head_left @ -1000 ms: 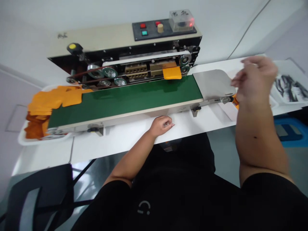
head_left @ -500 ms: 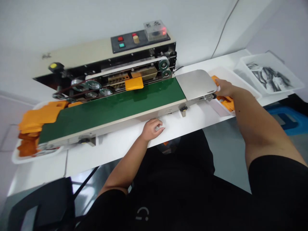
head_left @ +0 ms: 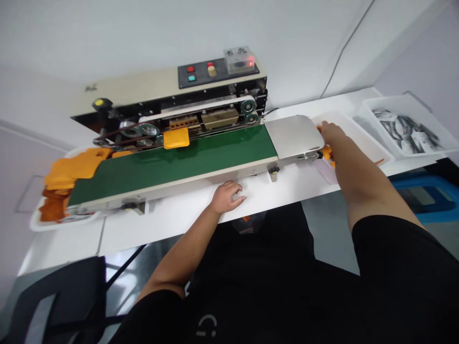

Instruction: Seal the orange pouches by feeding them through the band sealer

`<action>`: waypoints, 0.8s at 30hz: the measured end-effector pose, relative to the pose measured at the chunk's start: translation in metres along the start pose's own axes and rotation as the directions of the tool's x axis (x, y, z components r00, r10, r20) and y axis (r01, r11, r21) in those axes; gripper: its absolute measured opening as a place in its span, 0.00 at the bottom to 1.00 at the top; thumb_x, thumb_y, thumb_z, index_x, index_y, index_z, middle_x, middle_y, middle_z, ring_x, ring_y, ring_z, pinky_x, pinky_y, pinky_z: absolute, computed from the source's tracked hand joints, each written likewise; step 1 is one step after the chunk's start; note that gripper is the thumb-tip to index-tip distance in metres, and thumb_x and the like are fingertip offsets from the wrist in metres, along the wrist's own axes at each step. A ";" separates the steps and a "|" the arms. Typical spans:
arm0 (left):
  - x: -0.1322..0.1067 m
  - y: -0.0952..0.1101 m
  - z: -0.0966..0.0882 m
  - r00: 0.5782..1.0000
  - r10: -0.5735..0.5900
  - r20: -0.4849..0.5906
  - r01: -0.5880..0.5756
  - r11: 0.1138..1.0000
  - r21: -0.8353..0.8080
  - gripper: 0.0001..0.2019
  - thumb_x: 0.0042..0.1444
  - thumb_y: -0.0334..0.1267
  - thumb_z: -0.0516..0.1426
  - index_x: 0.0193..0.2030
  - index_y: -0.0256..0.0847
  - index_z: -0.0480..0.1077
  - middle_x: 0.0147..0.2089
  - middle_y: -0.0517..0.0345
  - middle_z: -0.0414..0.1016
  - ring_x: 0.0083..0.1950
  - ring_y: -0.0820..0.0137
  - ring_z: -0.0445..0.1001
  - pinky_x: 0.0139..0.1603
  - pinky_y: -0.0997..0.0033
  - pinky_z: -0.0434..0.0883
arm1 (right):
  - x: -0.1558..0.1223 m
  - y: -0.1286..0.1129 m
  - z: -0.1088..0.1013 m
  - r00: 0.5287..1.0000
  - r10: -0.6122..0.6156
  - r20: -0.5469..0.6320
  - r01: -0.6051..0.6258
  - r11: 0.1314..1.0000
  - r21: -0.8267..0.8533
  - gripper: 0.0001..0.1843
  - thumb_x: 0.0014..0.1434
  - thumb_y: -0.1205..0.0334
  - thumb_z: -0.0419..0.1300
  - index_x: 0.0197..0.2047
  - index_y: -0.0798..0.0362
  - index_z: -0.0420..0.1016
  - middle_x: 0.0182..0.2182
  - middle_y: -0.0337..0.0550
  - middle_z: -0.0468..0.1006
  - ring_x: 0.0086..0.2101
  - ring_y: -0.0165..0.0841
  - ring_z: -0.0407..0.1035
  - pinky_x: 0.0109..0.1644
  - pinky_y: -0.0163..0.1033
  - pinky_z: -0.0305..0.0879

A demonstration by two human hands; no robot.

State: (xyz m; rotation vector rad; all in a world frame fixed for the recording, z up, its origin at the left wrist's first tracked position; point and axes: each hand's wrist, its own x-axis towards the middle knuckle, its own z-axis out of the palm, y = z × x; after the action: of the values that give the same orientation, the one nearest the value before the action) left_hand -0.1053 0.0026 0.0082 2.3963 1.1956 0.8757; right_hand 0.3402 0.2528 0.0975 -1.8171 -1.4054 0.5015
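Observation:
My right hand [head_left: 333,134] is down in the right-hand white tray [head_left: 373,138], just past the metal plate's end. Its fingers close on an orange pouch [head_left: 319,128], mostly hidden by the hand and the plate. More orange pouches [head_left: 327,153] lie under my wrist. My left hand [head_left: 226,197] rests on the white table in front of the machine, fingers loosely curled, thumb apart, holding nothing. On the band sealer [head_left: 143,91], one orange pouch [head_left: 176,138] stands with its upper edge at the sealing belts, above the green conveyor [head_left: 186,160].
A metal plate [head_left: 294,136] extends the conveyor's right end. Orange pouches [head_left: 73,167] pile over a white tray [head_left: 36,222] at the left end. A further white tray [head_left: 435,148] at far right holds silvery packets. A dark chair [head_left: 68,291] stands lower left; a blue bin [head_left: 430,210], lower right.
The pouch on the sealer has travelled left along the belts. My right hand has shifted lower into the tray. My left hand stays on the table; the view has tilted slightly.

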 end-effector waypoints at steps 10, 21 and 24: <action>-0.001 0.001 0.002 1.000 -0.016 -0.023 0.017 1.000 0.007 0.16 0.73 0.53 0.58 0.42 0.44 0.75 0.35 0.54 0.80 0.36 0.65 0.77 0.40 0.65 0.72 | 0.004 -0.013 -0.029 0.959 0.282 -0.010 -0.280 0.955 0.096 0.21 0.55 0.95 0.61 0.28 0.58 0.71 0.27 0.28 0.73 0.23 0.20 0.50 0.34 0.36 0.51; -0.011 0.000 0.008 0.996 -0.086 0.023 0.089 0.968 -0.233 0.22 0.67 0.58 0.65 0.56 0.44 0.75 0.45 0.52 0.83 0.39 0.67 0.80 0.43 0.67 0.77 | -0.244 -0.021 0.008 0.943 -0.102 0.317 -0.161 0.694 0.702 0.28 0.55 0.54 0.81 0.56 0.47 0.78 0.50 0.46 0.87 0.46 0.44 0.85 0.45 0.50 0.86; -0.014 0.003 0.016 0.987 -0.142 0.077 0.161 0.910 -0.383 0.43 0.59 0.60 0.72 0.74 0.44 0.65 0.55 0.45 0.85 0.43 0.63 0.84 0.46 0.64 0.80 | -0.307 -0.029 0.069 0.871 -0.211 0.443 -0.072 0.838 0.541 0.24 0.64 0.51 0.74 0.60 0.47 0.79 0.53 0.47 0.86 0.51 0.46 0.83 0.57 0.53 0.83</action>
State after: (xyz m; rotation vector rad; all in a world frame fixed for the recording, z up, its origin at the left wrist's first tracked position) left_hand -0.0994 -0.0109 -0.0078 1.9689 1.0573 0.9036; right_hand 0.1765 -0.0098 0.0326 -1.2028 -1.4455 1.2552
